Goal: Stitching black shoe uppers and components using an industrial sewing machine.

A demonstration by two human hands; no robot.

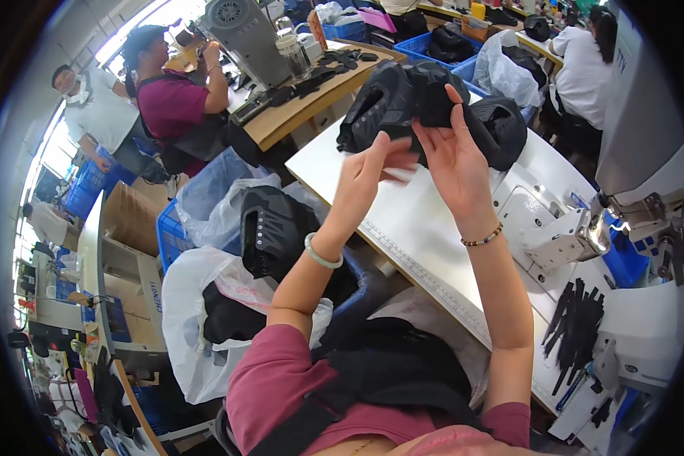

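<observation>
Several black shoe uppers with rows of eyelets are heaped on the far part of the white sewing table. My left hand is just in front of the heap, its fingers stretched out and slightly blurred, with nothing visible in it. Beside it, my right hand is raised with its palm showing and its fingers apart. Its fingertips overlap the dark uppers; whether they touch cannot be made out. Another black upper lies right of that hand, near the table's far edge.
A sewing machine stands at the right, with loose black strips near it. To my left, a black upper rests among plastic bags by a blue crate. A co-worker works at a neighbouring table.
</observation>
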